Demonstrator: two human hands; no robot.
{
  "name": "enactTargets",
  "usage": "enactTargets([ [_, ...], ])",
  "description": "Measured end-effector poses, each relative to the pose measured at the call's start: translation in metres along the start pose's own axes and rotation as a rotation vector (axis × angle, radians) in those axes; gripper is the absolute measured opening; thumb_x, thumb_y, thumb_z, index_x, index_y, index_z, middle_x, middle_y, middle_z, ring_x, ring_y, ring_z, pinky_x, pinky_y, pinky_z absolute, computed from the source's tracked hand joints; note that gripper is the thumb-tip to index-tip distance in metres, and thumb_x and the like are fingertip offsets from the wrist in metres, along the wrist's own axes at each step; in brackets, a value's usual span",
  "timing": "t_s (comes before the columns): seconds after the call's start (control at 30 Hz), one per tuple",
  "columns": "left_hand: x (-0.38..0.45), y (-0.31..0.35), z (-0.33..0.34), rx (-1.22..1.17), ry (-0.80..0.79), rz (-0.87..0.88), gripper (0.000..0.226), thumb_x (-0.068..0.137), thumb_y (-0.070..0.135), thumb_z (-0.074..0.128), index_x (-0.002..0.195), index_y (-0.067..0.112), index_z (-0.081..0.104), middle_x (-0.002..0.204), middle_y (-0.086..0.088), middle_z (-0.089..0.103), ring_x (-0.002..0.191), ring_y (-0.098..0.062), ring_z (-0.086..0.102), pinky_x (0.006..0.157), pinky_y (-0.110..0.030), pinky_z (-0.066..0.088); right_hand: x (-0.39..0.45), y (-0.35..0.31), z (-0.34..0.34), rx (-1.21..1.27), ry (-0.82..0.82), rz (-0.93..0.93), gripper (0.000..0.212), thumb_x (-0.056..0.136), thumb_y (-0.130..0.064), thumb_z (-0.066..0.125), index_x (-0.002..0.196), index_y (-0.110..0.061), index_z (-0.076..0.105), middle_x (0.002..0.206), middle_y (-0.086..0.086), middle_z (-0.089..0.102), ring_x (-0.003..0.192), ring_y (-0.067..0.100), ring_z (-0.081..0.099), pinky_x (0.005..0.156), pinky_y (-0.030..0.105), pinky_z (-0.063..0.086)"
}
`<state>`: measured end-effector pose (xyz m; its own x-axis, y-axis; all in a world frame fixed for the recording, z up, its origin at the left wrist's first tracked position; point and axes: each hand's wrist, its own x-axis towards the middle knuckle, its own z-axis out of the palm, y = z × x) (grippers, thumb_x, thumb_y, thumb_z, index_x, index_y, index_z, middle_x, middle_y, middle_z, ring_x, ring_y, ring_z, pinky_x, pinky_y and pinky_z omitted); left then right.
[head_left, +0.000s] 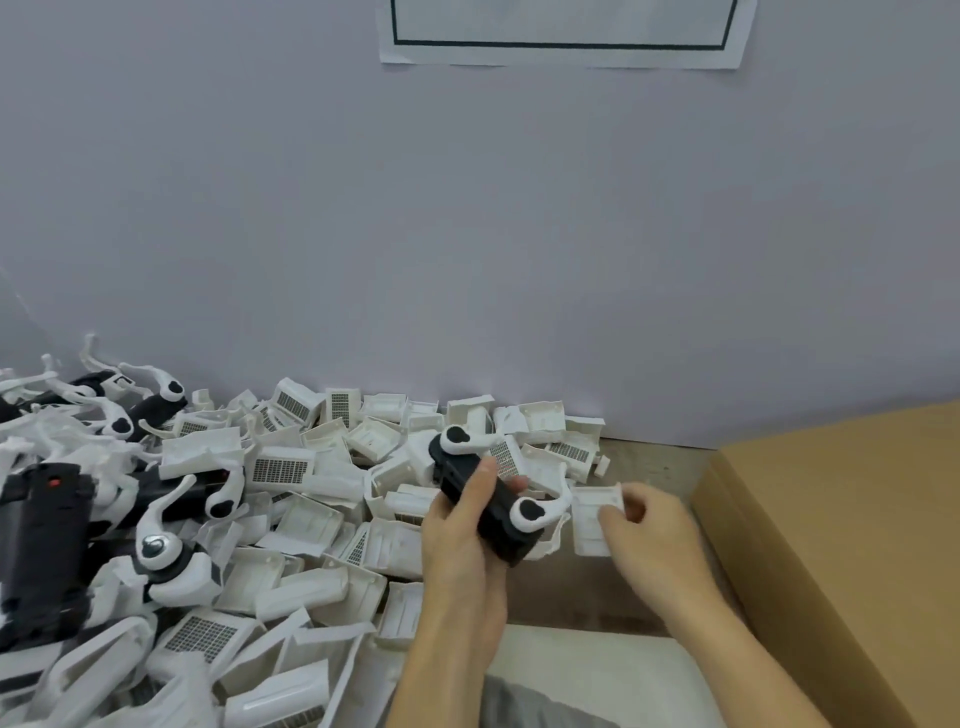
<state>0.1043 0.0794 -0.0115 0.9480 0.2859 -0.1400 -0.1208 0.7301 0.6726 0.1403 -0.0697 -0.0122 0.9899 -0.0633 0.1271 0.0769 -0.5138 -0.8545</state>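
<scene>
The left hand (462, 525) grips a black plastic body with white curved arms (488, 499). Just right of it, the right hand (649, 525) pinches a small white ribbed plastic cover (592, 514).

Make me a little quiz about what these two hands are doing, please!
1. True or false: the left hand grips a black plastic block with white curved arms.
2. The right hand pinches: A) a white ribbed plastic cover, B) a red rubber ball, C) a metal spoon?
3. Fill in: the brown cardboard box lies on the person's ____ side.
Key: 1 true; 2 A; 3 right.
</scene>
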Motion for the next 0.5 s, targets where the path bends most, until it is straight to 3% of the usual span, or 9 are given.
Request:
enactTargets([
  [0.07, -0.002, -0.004, 0.002, 0.148, 0.015, -0.046, 0.057, 0.063, 0.035, 0.083, 0.109, 0.005, 0.069, 0.096, -0.016, 0.076, 0.087, -0.034, 0.074, 0.071, -0.042, 0.06, -0.014, 0.009, -0.014, 0.088, 0.03, 0.051, 0.022, 0.094, -0.007, 0.05, 0.079, -0.019, 0.06, 0.061, -0.01, 0.057, 0.053, 0.0, 0.052, 0.044, 0.014, 0.034],
  [0.17, -0.005, -0.009, 0.006, 0.338, 0.032, -0.068, 0.062, 0.049, 0.048, 0.088, 0.089, 0.005, 0.07, 0.07, -0.008, 0.067, 0.056, -0.021, 0.067, 0.051, -0.031, 0.054, -0.03, 0.02, -0.022, 0.182, 0.072, 0.133, 0.016, 0.095, -0.008, 0.046, 0.089, -0.016, 0.058, 0.077, 0.003, 0.061, 0.067, 0.017, 0.054, 0.056, 0.032, 0.038],
  [0.23, -0.006, -0.011, 0.009, 0.406, 0.018, -0.063, 0.067, 0.049, 0.055, 0.086, 0.09, 0.005, 0.069, 0.063, -0.004, 0.064, 0.054, -0.021, 0.065, 0.05, -0.03, 0.053, -0.032, 0.027, -0.024, 0.227, 0.089, 0.149, 0.013, 0.095, -0.007, 0.046, 0.091, -0.013, 0.056, 0.078, 0.005, 0.058, 0.066, 0.019, 0.05, 0.056, 0.033, 0.035],
  [0.33, -0.007, -0.015, 0.01, 0.384, -0.013, -0.082, 0.037, 0.077, 0.046, 0.076, 0.091, 0.012, 0.067, 0.07, -0.006, 0.068, 0.063, -0.026, 0.069, 0.059, -0.041, 0.054, -0.027, 0.032, -0.026, 0.286, 0.09, 0.19, 0.013, 0.094, -0.01, 0.048, 0.092, -0.014, 0.06, 0.08, 0.004, 0.062, 0.067, 0.019, 0.053, 0.057, 0.031, 0.039],
  [0.43, -0.006, -0.016, 0.009, 0.353, -0.084, -0.052, 0.023, 0.081, 0.029, 0.07, 0.098, 0.013, 0.07, 0.093, -0.014, 0.074, 0.088, -0.033, 0.07, 0.067, -0.04, 0.056, -0.023, 0.032, -0.025, 0.369, 0.09, 0.242, 0.017, 0.094, -0.011, 0.048, 0.095, -0.016, 0.064, 0.083, 0.003, 0.065, 0.072, 0.018, 0.058, 0.062, 0.031, 0.044],
  [0.5, -0.006, -0.019, 0.008, 0.406, -0.094, 0.011, 0.017, 0.085, 0.022, 0.073, 0.101, 0.017, 0.074, 0.105, -0.013, 0.076, 0.105, -0.036, 0.069, 0.084, -0.051, 0.058, -0.021, 0.03, -0.023, 0.396, 0.113, 0.226, 0.018, 0.096, -0.01, 0.044, 0.099, -0.017, 0.06, 0.088, 0.003, 0.063, 0.077, 0.018, 0.059, 0.064, 0.032, 0.046],
])
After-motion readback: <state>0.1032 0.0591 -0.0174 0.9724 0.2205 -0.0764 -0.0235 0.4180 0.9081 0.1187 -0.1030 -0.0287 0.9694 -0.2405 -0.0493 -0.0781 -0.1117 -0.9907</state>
